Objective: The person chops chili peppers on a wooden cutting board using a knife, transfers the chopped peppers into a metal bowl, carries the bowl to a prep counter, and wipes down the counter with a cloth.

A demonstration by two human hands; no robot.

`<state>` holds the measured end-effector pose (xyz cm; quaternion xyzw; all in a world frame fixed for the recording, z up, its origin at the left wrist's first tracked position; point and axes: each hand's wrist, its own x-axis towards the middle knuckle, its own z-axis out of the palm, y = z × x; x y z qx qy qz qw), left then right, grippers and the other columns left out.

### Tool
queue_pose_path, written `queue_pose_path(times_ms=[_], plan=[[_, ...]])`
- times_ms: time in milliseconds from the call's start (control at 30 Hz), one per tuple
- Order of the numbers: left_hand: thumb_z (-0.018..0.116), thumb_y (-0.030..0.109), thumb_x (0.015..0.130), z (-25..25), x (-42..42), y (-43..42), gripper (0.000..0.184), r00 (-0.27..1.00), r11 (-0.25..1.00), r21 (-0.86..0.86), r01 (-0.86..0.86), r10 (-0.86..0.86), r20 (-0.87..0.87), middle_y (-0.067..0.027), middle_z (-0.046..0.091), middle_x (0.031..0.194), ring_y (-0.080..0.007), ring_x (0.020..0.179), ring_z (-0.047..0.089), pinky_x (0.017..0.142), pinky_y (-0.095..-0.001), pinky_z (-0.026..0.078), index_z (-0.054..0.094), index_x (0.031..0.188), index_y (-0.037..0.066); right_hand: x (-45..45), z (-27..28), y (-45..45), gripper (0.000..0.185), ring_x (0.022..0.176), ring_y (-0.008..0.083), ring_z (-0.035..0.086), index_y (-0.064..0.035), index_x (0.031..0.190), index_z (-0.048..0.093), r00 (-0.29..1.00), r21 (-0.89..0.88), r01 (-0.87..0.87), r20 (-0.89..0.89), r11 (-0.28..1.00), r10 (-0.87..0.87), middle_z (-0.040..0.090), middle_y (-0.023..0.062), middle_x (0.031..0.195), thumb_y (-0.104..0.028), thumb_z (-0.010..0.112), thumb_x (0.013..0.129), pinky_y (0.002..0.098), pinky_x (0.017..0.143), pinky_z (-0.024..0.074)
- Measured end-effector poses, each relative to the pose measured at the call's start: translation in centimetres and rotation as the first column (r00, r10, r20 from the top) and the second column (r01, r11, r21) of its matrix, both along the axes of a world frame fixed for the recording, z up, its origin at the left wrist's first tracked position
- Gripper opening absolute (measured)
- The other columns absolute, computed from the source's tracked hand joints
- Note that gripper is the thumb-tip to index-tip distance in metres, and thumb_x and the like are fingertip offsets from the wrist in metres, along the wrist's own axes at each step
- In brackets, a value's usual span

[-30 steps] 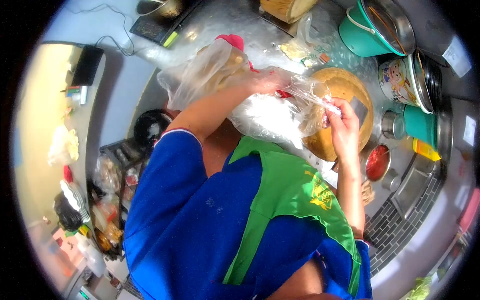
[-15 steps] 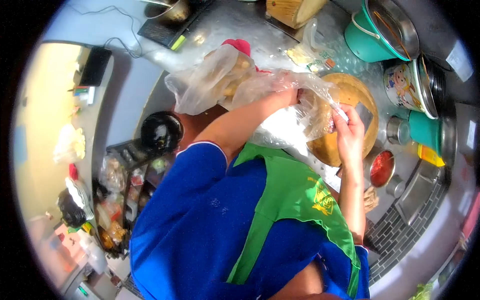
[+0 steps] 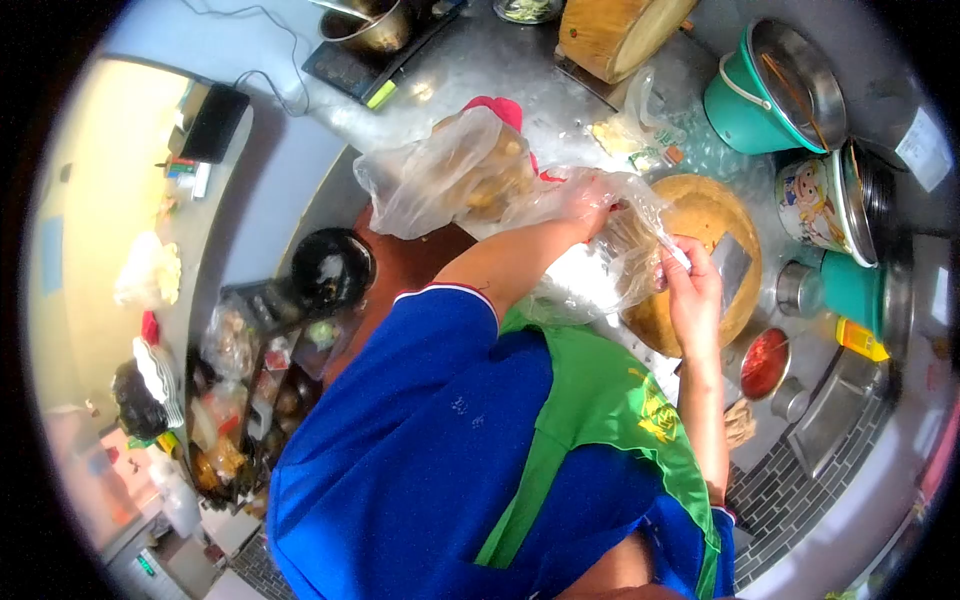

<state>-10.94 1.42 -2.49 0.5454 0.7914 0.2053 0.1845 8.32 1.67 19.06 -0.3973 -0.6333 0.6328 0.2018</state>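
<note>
A clear plastic bag (image 3: 625, 255) hangs between my hands, crumpled and bright with reflections. My right hand (image 3: 692, 285) is closed, pinching the bag's gathered edge. My left hand (image 3: 590, 200) reaches in at the bag's other side; film covers its fingers, so I cannot make out what they hold. Just left of it lies another translucent bag (image 3: 440, 175) with light brown pieces inside, red plastic (image 3: 500, 110) showing behind it. Under and beyond my right hand is a round wooden chopping board (image 3: 700, 210), with a grey metal blade (image 3: 733, 268) on it.
Along the right stand a teal bucket (image 3: 738, 110) with a metal basin, a printed tin (image 3: 808, 203), a steel cup (image 3: 798, 288) and a bowl of red sauce (image 3: 765, 362). A black pan (image 3: 330, 270) sits at left. A wooden block (image 3: 610, 35) is at the back.
The whole view has shifted slightly right and down. My left hand stays at the bag and my right hand keeps its pinch on the edge; the bag's folds have changed a little.
</note>
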Motion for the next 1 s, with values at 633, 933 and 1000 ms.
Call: queue_pose_path(times_ms=[633,933,1000], plan=[[0.071,0.011,0.063,12.5,-7.8,-3.6,0.021,0.746,0.967,-0.209,0.143,0.034,0.665,-0.0033,0.059,0.073,-0.0164,0.070,0.059,0.056,-0.0345,0.045,0.061,0.081,0.007,-1.4,-4.5,4.2,0.018,0.067,0.0073,0.056,-0.0034,0.112,0.063,0.978,0.128,0.208,-0.035,0.970,-0.205,0.064,0.0007,0.082,-0.004,0.056,0.095,0.0233,0.061,0.0457],[0.064,-0.001,0.075,12.3,-2.6,-6.9,0.014,0.150,0.962,-0.272,-0.030,0.273,0.950,-0.0034,0.058,0.071,-0.0154,0.056,0.059,0.045,-0.0388,0.055,0.062,0.087,0.007,0.4,-6.9,4.9,0.026,0.083,0.0144,0.059,-0.0044,0.117,0.064,0.980,0.218,0.082,0.162,0.972,-0.119,0.065,0.0046,0.090,-0.021,0.060,0.098,0.0306,0.077,0.0483],[0.068,-0.001,0.071,12.3,-1.1,-7.4,0.020,0.151,0.994,-0.103,0.036,0.096,0.984,-0.0024,0.058,0.069,-0.0129,0.055,0.056,0.042,-0.0316,0.044,0.066,0.090,0.006,0.6,-6.6,4.9,0.039,0.098,0.0138,0.059,-0.0038,0.131,0.055,0.991,0.198,0.003,0.130,0.980,-0.029,0.064,0.0054,0.108,-0.023,0.062,0.098,0.0282,0.083,0.0485]])
